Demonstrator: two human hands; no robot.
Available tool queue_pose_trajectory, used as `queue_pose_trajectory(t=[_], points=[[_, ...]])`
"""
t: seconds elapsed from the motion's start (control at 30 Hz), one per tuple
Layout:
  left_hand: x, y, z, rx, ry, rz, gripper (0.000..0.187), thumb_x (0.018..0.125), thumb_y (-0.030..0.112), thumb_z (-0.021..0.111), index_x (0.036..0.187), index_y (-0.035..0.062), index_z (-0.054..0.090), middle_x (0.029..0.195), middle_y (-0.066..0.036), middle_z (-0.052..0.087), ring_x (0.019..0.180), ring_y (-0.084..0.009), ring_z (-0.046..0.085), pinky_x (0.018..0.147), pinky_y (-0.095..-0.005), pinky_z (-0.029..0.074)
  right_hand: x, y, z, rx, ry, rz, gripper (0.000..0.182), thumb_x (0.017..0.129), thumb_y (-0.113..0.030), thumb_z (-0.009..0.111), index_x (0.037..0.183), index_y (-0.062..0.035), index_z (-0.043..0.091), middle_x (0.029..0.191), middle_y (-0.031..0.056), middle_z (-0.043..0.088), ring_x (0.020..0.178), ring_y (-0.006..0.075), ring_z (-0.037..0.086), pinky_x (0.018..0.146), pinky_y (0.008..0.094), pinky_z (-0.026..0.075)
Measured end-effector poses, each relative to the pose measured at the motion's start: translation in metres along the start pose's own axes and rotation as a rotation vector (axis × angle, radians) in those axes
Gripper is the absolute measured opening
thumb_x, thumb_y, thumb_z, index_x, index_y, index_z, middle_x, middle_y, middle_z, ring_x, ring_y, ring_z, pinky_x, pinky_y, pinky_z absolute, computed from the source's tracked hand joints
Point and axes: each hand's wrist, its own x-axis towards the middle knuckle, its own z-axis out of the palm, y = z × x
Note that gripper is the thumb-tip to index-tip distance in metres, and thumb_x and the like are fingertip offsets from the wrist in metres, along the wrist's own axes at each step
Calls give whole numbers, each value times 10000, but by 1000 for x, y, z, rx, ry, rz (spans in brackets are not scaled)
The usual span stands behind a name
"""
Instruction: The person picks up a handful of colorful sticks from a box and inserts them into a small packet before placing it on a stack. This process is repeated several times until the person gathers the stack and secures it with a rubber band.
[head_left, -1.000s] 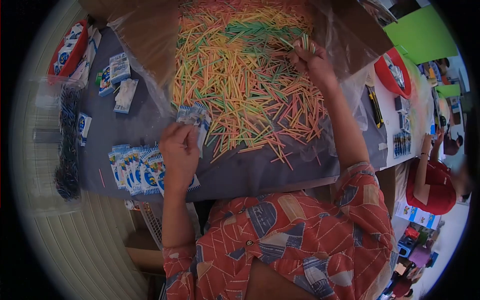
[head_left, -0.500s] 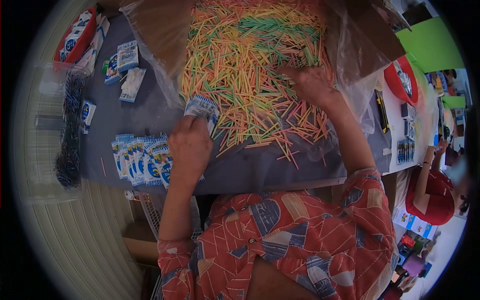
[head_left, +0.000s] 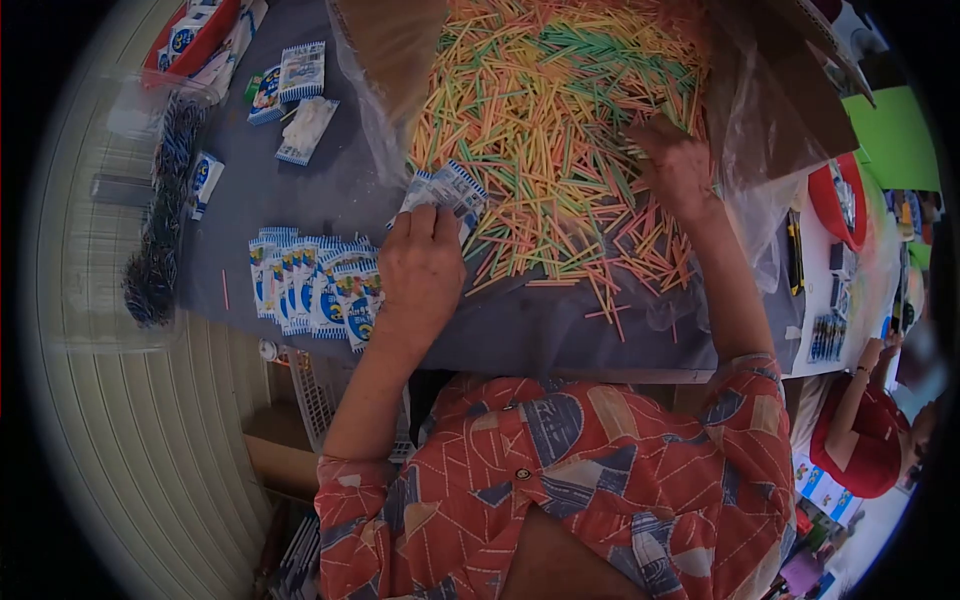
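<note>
My left hand [head_left: 425,265] is closed on a small blue-and-white packet [head_left: 452,188], held flat at the left edge of a heap of thin coloured sticks [head_left: 540,150]. The sticks are pink, yellow, orange and green. My right hand [head_left: 680,170] reaches into the right side of this heap, its fingers bent down among the sticks; whatever they pinch is too small to make out. Beside my left hand, several white-and-blue packets [head_left: 325,290] lie overlapped in a row.
An open cardboard box [head_left: 790,90] lined with clear plastic [head_left: 755,150] surrounds the heap. Loose packets [head_left: 302,70] and a red bowl [head_left: 200,45] lie at the left, near a clear tray of dark twist ties [head_left: 170,210]. A yellow cutter [head_left: 795,250] lies right. A person in red [head_left: 860,435] works beyond.
The whole view has shifted, so the table appears further right and slightly higher. My left hand still holds the packet, and my right hand stays among the sticks with its fingers slightly repositioned.
</note>
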Motion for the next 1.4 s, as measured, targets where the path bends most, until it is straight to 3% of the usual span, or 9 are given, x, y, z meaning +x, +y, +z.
queue_pose_trajectory(t=[0.07, 0.17, 0.23, 0.43, 0.7, 0.83, 0.9, 1.0, 1.4], points=[[2, 0, -1, 4, 11, 1, 132, 742, -7, 628, 872, 3, 651, 859, -121, 591, 828, -330, 604, 685, -440, 520, -2, 3, 0, 34, 85, 15, 192, 817, -2, 581, 976, -53, 676, 898, 107, 662, 738, 240, 679, 614, 382, 535], [10, -9, -14, -129, -58, -104, 98, 788, -27, 636, 879, -8, 665, 817, -134, 602, 751, -299, 613, 660, -384, 519, 2, 1, 0, 577, 217, 408, 102, 946, -80, 567, 918, -74, 665, 842, 47, 652, 680, 136, 614, 551, 300, 474], [10, -15, -18, -610, -85, -384, 82, 819, -45, 678, 895, -14, 682, 786, -128, 628, 682, -208, 628, 633, -308, 502, 7, -8, -22, 1271, 170, 899, 145, 1000, -134, 557, 883, -78, 622, 695, -33, 459, 544, 69, 384, 469, 260, 306], [8, -21, -17, -1096, -16, -545, 126, 814, -64, 742, 926, -21, 704, 838, -44, 678, 750, -90, 623, 680, -237, 497, 8, -28, -33, 1884, 56, 736, 118, 996, -184, 561, 922, -120, 495, 627, -70, 295, 525, 46, 265, 477, 233, 200], [16, 16, -2, -1267, 70, -344, 200, 818, -70, 747, 1006, -21, 699, 928, -60, 679, 783, -99, 620, 723, -233, 508, 40, -92, -43, 2082, 44, 377, 397, 1039, -375, 471, 742, -137, 360, 596, -36, 312, 518, 96, 282, 493, 278, 254], [20, 36, 1, -1412, 85, -359, 205, 830, -74, 734, 1026, -28, 695, 947, -66, 670, 794, -112, 638, 708, -236, 517, 47, -112, -43, 1883, 139, 398, 587, 1044, -557, 296, 675, -104, 355, 630, 86, 522, 640, 232, 507, 681, 386, 447], [18, 38, 7, -1398, 82, -353, 186, 839, -70, 726, 1018, -32, 696, 936, -67, 667, 794, -115, 643, 700, -236, 518, 48, -119, -46, 1760, 237, 267, 602, 1044, -558, 284, 732, -78, 472, 778, 161, 656, 861, 320, 640, 894, 473, 479], [17, 41, 7, -1348, 68, -336, 140, 857, -63, 709, 995, -39, 697, 913, -70, 663, 791, -120, 650, 687, -239, 518, 42, -116, -40, 1708, 175, 253, 617, 1041, -562, 272, 857, -55, 570, 897, 199, 694, 1047, 352, 645, 1018, 503, 442], [8, 33, 19, -1085, 155, -212, 119, 809, -69, 744, 910, -24, 699, 865, -81, 661, 756, -147, 654, 661, -260, 517, 33, -116, -34, 1653, 140, 275, 659, 1020, -608, 252, 979, -52, 604, 962, 173, 700, 1125, 332, 607, 1047, 511, 418]])
